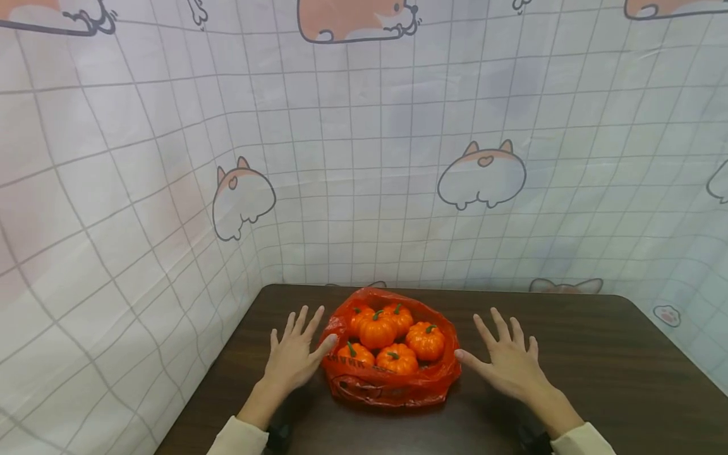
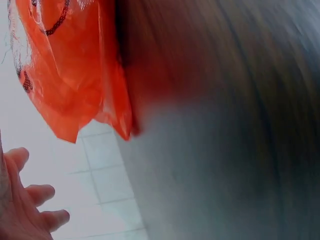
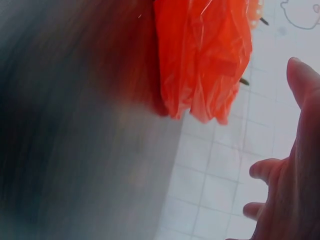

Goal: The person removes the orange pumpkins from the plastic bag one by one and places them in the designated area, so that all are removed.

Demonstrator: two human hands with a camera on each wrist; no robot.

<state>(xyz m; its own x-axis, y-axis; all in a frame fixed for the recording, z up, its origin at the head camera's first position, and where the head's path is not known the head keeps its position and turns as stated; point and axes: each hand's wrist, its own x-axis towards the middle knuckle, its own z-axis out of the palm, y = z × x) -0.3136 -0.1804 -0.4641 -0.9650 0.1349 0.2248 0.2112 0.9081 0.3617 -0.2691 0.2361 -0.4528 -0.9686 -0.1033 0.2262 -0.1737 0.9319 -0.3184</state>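
A red plastic bag [image 1: 392, 390] stands on the dark wooden table with its mouth spread wide. Several small orange pumpkins [image 1: 378, 330] with green stems lie inside it. To the bag's left, my left hand [image 1: 294, 357] is held with fingers spread, its thumb tip close to the bag's rim. On the other side my right hand [image 1: 509, 361] also has its fingers spread, the thumb pointing at the bag. Neither hand holds anything. The bag's crinkled side [image 2: 75, 65] with dark print fills the upper left of the left wrist view, and the right wrist view shows its other side [image 3: 200, 60].
The dark table [image 1: 569, 335] reaches back to a white grid-patterned cloth [image 1: 375, 208] printed with cartoon dogs. This cloth hangs behind the table and along its left and right sides. Light sleeves [image 1: 240, 437] cover the forearms, with a dark band at each wrist.
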